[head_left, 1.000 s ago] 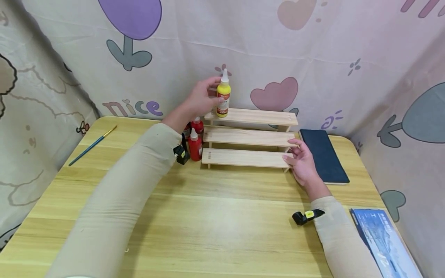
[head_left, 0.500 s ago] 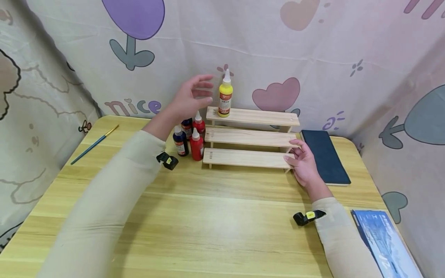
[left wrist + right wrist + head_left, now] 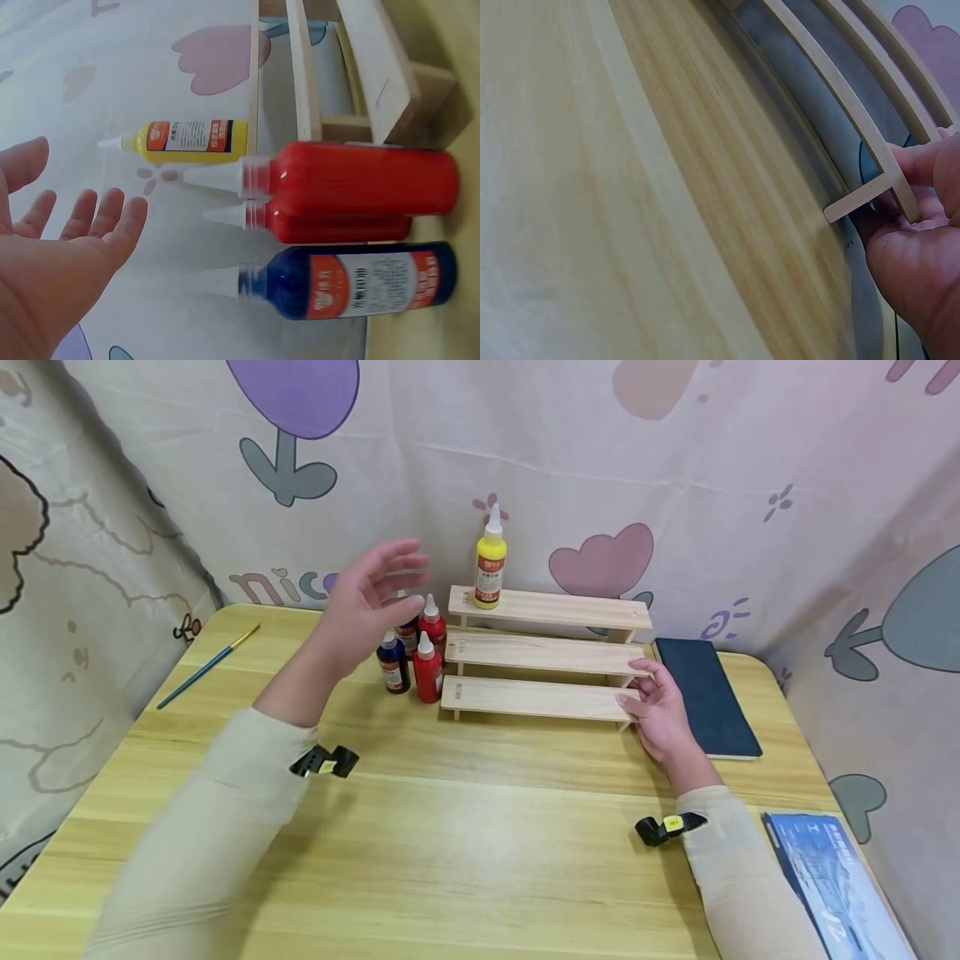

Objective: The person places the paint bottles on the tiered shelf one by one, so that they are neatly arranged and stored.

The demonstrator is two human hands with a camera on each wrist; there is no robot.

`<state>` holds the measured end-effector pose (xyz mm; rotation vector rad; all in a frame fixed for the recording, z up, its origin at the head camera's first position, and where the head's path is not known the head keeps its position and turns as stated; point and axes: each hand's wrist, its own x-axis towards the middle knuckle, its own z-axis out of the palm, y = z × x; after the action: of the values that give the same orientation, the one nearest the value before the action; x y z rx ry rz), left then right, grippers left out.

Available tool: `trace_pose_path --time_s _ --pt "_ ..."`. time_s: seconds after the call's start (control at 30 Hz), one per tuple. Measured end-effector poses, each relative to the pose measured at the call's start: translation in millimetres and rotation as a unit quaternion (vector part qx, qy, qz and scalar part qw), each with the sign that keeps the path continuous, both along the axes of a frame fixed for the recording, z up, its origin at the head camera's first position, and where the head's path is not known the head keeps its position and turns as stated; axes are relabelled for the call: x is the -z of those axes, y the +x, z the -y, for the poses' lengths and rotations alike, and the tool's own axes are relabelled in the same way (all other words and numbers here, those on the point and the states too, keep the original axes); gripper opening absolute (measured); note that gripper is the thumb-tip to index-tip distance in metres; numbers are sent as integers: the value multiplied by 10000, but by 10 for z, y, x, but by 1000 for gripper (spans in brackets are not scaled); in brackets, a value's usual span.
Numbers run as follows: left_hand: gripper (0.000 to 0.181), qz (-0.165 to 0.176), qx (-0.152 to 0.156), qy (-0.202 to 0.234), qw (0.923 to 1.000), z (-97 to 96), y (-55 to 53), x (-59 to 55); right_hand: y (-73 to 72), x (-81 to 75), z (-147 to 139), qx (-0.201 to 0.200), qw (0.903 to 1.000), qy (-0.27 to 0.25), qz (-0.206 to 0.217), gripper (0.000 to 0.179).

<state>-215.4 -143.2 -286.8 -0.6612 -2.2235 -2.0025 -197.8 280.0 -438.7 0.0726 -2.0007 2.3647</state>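
Note:
A yellow paint bottle [image 3: 491, 568] with a white nozzle stands upright at the left end of the top step of a three-tier wooden shelf [image 3: 543, 697]. My left hand [image 3: 367, 606] hovers left of it, fingers loosely spread and holding nothing. Below and beside that hand stand two red bottles, the front red bottle [image 3: 428, 672] and the rear red bottle [image 3: 432, 625], and two dark blue bottles, the nearer blue bottle [image 3: 360, 281] showing its label in the left wrist view. With thumb and fingers my right hand [image 3: 660, 714] grips the right end of the shelf's lower steps.
A dark notebook [image 3: 705, 697] lies right of the shelf, close to the right hand. Nearer on the right edge is a blue printed booklet [image 3: 832, 881]. A paintbrush [image 3: 208, 667] rests at the table's left. A patterned cloth [image 3: 480, 443] hangs behind the table.
My left hand has let go of the yellow bottle on the top step and drawn back left and toward me. The right hand keeps its grip on the shelf.

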Motion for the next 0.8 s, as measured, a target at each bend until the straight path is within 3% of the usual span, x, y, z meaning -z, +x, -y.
trace_pose_path --time_s 0.23,0.47,0.63,0.8 --pt "53 -156 -222 180 9995 74 280 249 6 -17 6 -16 10000 12 -14 53" --pt "54 283 -439 74 9986 72 447 559 7 -11 3 -30 10000 28 -48 54" --pt "50 524 -1003 -410 9927 15 490 728 12 -9 2 -53 10000 15 -38 54" --pt "42 452 -1671 -852 9812 -101 468 767 14 -9 7 -46 10000 0 -58 54"
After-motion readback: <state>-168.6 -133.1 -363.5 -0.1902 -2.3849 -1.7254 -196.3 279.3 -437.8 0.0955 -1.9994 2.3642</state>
